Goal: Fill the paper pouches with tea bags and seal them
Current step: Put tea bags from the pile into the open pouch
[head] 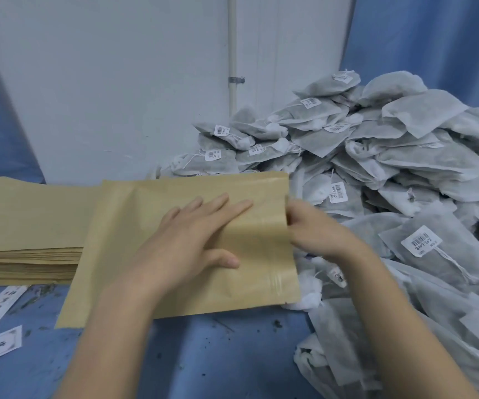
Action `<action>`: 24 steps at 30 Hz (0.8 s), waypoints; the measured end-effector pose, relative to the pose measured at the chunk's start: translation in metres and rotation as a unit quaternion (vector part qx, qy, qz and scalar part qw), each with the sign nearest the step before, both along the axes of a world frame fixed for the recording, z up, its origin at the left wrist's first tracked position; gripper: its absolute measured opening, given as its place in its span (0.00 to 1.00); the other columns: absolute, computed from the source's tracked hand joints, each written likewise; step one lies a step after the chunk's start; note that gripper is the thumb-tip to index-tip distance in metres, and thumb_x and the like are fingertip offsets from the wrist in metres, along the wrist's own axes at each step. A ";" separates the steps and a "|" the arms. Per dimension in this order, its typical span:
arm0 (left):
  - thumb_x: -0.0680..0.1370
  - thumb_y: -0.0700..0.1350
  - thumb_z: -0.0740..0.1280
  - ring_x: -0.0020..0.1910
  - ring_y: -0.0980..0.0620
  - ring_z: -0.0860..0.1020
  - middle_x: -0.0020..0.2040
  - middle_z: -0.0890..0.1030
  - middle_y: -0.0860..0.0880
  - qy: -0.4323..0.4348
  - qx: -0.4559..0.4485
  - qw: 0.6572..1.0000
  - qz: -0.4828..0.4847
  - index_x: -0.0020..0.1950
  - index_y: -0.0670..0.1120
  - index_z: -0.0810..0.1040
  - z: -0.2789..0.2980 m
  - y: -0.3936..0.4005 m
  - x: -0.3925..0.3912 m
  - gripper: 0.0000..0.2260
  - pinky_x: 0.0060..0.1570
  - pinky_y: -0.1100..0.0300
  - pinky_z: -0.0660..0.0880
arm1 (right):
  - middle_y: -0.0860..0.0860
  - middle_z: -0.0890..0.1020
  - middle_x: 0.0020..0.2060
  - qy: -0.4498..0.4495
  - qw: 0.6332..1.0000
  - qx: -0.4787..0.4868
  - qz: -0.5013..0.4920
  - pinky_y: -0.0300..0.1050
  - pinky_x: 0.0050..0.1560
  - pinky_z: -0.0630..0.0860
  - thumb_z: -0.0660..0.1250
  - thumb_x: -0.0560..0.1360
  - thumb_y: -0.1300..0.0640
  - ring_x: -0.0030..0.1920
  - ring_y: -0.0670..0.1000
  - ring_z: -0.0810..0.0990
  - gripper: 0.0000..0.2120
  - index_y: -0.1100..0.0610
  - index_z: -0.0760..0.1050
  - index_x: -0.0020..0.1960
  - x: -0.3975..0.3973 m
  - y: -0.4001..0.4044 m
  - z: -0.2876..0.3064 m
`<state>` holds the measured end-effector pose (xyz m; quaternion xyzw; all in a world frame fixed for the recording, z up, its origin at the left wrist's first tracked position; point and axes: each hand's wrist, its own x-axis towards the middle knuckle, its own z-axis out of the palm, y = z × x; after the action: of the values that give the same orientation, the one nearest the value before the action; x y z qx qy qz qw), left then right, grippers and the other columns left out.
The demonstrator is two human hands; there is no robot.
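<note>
Head view: one pouch (180, 243) lies flat on the blue tabletop (218, 355), left hand (192, 243) pressing it with straight fingers, right hand (316, 228) pinching its mouth edge. Filling looks barely begun; a pouch stack (28, 226) and tea bag heap (390, 174) wait beside a white wall (117, 82).

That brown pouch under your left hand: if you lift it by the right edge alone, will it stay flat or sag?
The paper pouch will probably sag: it already shows soft creases and bows where the right hand pinches its edge. It looks thin and empty, so likely light. The left hand pressing flat suggests it may slide on the blue tabletop.
</note>
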<state>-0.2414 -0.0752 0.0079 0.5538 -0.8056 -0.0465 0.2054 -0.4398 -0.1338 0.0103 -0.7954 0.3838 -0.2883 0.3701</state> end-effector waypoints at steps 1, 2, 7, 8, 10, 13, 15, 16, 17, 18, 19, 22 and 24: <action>0.70 0.55 0.72 0.76 0.52 0.50 0.77 0.53 0.60 0.014 -0.003 1.000 0.017 0.61 0.78 0.47 0.001 0.001 0.006 0.37 0.74 0.52 0.47 | 0.47 0.83 0.43 -0.021 1.000 0.002 -0.018 0.33 0.42 0.78 0.67 0.73 0.65 0.42 0.44 0.81 0.07 0.59 0.79 0.50 -0.008 -0.001 0.005; 0.70 0.54 0.72 0.76 0.52 0.51 0.76 0.54 0.60 0.019 -0.006 0.999 0.035 0.63 0.77 0.48 0.002 0.001 0.013 0.37 0.73 0.53 0.48 | 0.50 0.84 0.41 -0.032 0.999 0.015 -0.035 0.37 0.40 0.79 0.69 0.73 0.62 0.40 0.46 0.82 0.05 0.59 0.80 0.47 -0.017 -0.003 0.008; 0.70 0.54 0.73 0.76 0.53 0.52 0.76 0.55 0.60 0.035 0.010 0.996 0.077 0.68 0.74 0.51 0.001 0.002 0.028 0.38 0.73 0.53 0.49 | 0.46 0.80 0.38 0.359 0.922 0.134 -0.050 0.38 0.36 0.75 0.79 0.57 0.44 0.32 0.46 0.76 0.24 0.46 0.78 0.50 -0.030 -0.009 0.000; 0.70 0.54 0.73 0.76 0.53 0.51 0.77 0.54 0.60 0.045 0.022 0.996 0.078 0.68 0.73 0.52 0.001 0.002 0.028 0.38 0.74 0.52 0.49 | 0.46 0.79 0.39 0.406 0.899 0.154 -0.059 0.38 0.35 0.73 0.80 0.55 0.43 0.30 0.47 0.75 0.29 0.46 0.76 0.53 -0.023 -0.009 -0.005; 0.69 0.53 0.73 0.76 0.53 0.50 0.77 0.53 0.59 0.056 0.033 0.995 0.079 0.70 0.72 0.54 0.000 0.002 0.027 0.38 0.74 0.51 0.49 | 0.46 0.78 0.48 0.467 0.873 0.125 -0.066 0.36 0.32 0.71 0.80 0.56 0.44 0.30 0.46 0.75 0.33 0.45 0.73 0.58 -0.009 -0.011 -0.016; 0.69 0.53 0.74 0.76 0.53 0.51 0.77 0.53 0.59 0.066 0.040 0.994 0.079 0.70 0.71 0.54 0.000 0.002 0.027 0.38 0.74 0.51 0.49 | 0.48 0.79 0.50 0.481 0.874 0.036 -0.058 0.38 0.34 0.73 0.77 0.61 0.51 0.36 0.48 0.78 0.22 0.47 0.75 0.54 -0.004 -0.015 -0.024; 0.69 0.53 0.74 0.76 0.53 0.51 0.77 0.54 0.59 0.066 0.046 0.994 0.079 0.70 0.71 0.54 0.000 0.003 0.027 0.39 0.74 0.51 0.49 | 0.46 0.80 0.46 0.431 0.900 0.006 -0.064 0.40 0.40 0.76 0.75 0.64 0.56 0.43 0.49 0.80 0.15 0.46 0.78 0.49 -0.015 -0.015 -0.017; 0.69 0.53 0.74 0.76 0.53 0.51 0.77 0.54 0.59 0.067 0.049 0.993 0.078 0.70 0.71 0.54 0.000 0.003 0.027 0.39 0.73 0.51 0.49 | 0.44 0.80 0.44 0.400 0.914 -0.015 -0.072 0.41 0.42 0.76 0.74 0.65 0.57 0.45 0.48 0.79 0.13 0.45 0.79 0.46 -0.025 -0.014 -0.009; 0.69 0.53 0.74 0.76 0.53 0.51 0.77 0.54 0.59 0.068 0.051 0.993 0.077 0.70 0.71 0.54 0.001 0.003 0.027 0.39 0.73 0.51 0.49 | 0.43 0.80 0.42 0.361 0.929 -0.034 -0.079 0.41 0.44 0.76 0.73 0.65 0.58 0.45 0.48 0.79 0.11 0.44 0.80 0.44 -0.035 -0.012 -0.001; 0.69 0.53 0.74 0.76 0.53 0.51 0.77 0.54 0.59 0.069 0.052 0.993 0.076 0.69 0.72 0.53 0.001 0.003 0.027 0.39 0.73 0.52 0.49 | 0.44 0.82 0.42 0.306 0.947 -0.049 -0.082 0.44 0.47 0.78 0.72 0.66 0.59 0.45 0.49 0.80 0.10 0.44 0.81 0.42 -0.045 -0.010 0.007; 0.69 0.53 0.74 0.76 0.53 0.51 0.77 0.54 0.59 0.069 0.051 0.994 0.075 0.69 0.72 0.53 0.001 0.003 0.027 0.39 0.73 0.52 0.49 | 0.45 0.83 0.43 0.240 0.965 -0.064 -0.083 0.47 0.51 0.78 0.72 0.67 0.60 0.46 0.49 0.81 0.10 0.45 0.81 0.41 -0.053 -0.009 0.014; 0.69 0.52 0.74 0.75 0.54 0.52 0.76 0.55 0.60 0.062 0.046 0.994 0.071 0.66 0.74 0.51 0.000 0.003 0.026 0.39 0.73 0.52 0.49 | 0.42 0.83 0.50 0.050 0.990 -0.114 -0.062 0.43 0.54 0.77 0.70 0.70 0.63 0.50 0.43 0.81 0.14 0.43 0.82 0.39 -0.055 0.000 0.027; 0.68 0.52 0.74 0.75 0.55 0.52 0.76 0.55 0.59 0.067 0.046 0.995 0.065 0.65 0.74 0.51 0.001 0.003 0.026 0.39 0.73 0.53 0.49 | 0.39 0.81 0.53 0.025 0.985 -0.162 -0.051 0.34 0.52 0.75 0.70 0.71 0.65 0.50 0.36 0.79 0.17 0.41 0.81 0.39 -0.041 0.000 0.025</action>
<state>-0.2158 -0.0719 0.0089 0.6095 -0.7494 -0.1068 0.2356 -0.4807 -0.1335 0.0357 -0.8311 0.3812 -0.3454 0.2114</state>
